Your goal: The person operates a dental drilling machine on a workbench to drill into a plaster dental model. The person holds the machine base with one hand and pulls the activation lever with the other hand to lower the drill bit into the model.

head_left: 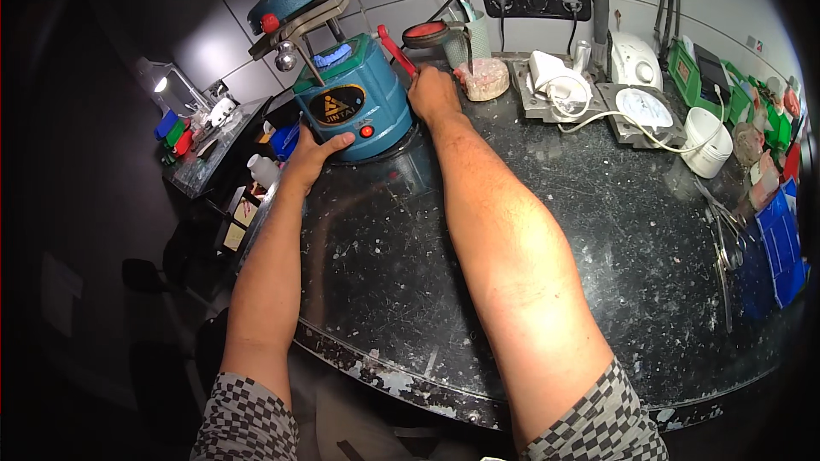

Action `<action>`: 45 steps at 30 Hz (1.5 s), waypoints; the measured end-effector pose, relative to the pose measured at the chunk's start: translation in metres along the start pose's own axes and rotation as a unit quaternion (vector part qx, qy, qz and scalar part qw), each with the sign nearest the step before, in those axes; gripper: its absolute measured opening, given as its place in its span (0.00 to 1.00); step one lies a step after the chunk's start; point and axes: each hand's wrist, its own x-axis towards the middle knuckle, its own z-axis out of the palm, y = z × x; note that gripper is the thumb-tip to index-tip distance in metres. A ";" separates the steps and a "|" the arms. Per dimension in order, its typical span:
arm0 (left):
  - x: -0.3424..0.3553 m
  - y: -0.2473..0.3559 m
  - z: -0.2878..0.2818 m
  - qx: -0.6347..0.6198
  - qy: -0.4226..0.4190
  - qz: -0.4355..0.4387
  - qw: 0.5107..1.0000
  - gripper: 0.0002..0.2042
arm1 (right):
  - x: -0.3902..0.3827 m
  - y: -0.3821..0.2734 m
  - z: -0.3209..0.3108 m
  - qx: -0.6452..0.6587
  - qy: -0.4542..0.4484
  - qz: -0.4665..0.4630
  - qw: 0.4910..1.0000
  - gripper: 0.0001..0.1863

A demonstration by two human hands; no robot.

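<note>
A blue vacuum forming machine stands toward the back of the dark bench, with a round blue heater head above it on a metal frame. On its green top lies a small blue piece. My left hand grips the lower left side of the body, its thumb across the front near a lit red button; the other fingers are largely hidden. At the machine's right side, my right hand is closed around the lower end of a red handle.
A pinkish plaster block and a light green cup stand right of the machine. Further right are metal plates, a white control unit, a white tub, metal tools and blue trays. A black socket strip is behind.
</note>
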 end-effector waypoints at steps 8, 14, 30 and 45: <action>0.002 -0.004 -0.002 0.010 -0.003 0.003 1.000 0.52 | 0.003 0.006 0.003 0.013 0.008 -0.010 1.000 0.14; 0.000 -0.003 0.000 0.022 -0.009 0.000 1.000 0.49 | 0.011 0.012 0.005 0.030 0.016 -0.018 0.999 0.15; 0.001 -0.002 -0.002 0.024 -0.019 -0.009 0.999 0.48 | 0.008 0.005 -0.004 -0.006 -0.046 -0.010 0.999 0.19; 0.000 0.000 -0.001 0.019 -0.022 -0.011 1.000 0.49 | 0.006 0.005 -0.005 -0.019 -0.038 -0.011 0.999 0.19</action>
